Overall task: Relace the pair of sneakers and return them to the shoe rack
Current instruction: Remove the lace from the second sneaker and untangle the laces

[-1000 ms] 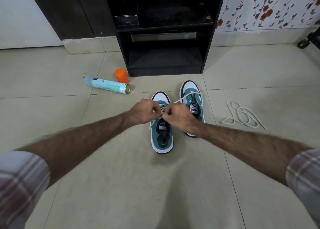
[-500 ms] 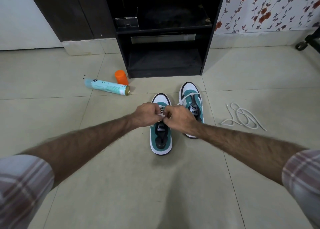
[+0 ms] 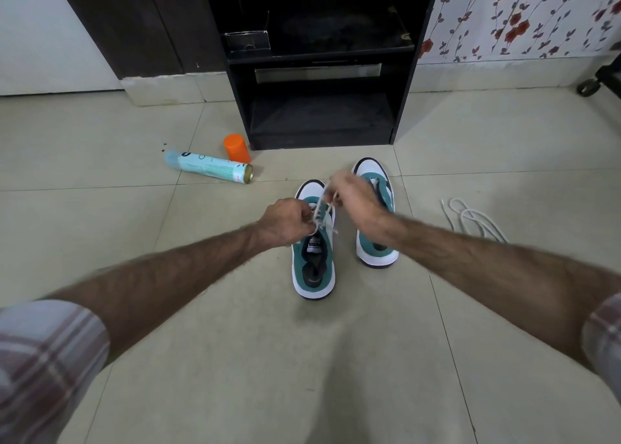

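Pale floor tiles fill the view, with a dark shoe rack standing at the far centre against a wall and floral wallpaper to its right. Two teal-and-white sneakers are set side by side on the floor near the rack: the left sneaker is being laced, the right sneaker is partly hidden by the right forearm. A white lace is pinched by the left hand, fingers curled over the eyelets near the tongue. The right hand is closed on the other run of the same lace. Since half a second ago the right hand has been raised and drawn toward the far right — slack is judged to be pulled through an eyelet — while the left hand has stayed at the shoe. Lacing of the left sneaker is therefore taken as under way, not finished. A second lace lies loose in a tangle on the tiles well to the right, so the right sneaker is presumably unlaced, though its eyelets cannot be seen clearly. A teal spray can lies on its side to the left, an orange cap just beyond it. Return to the rack is not yet begun.
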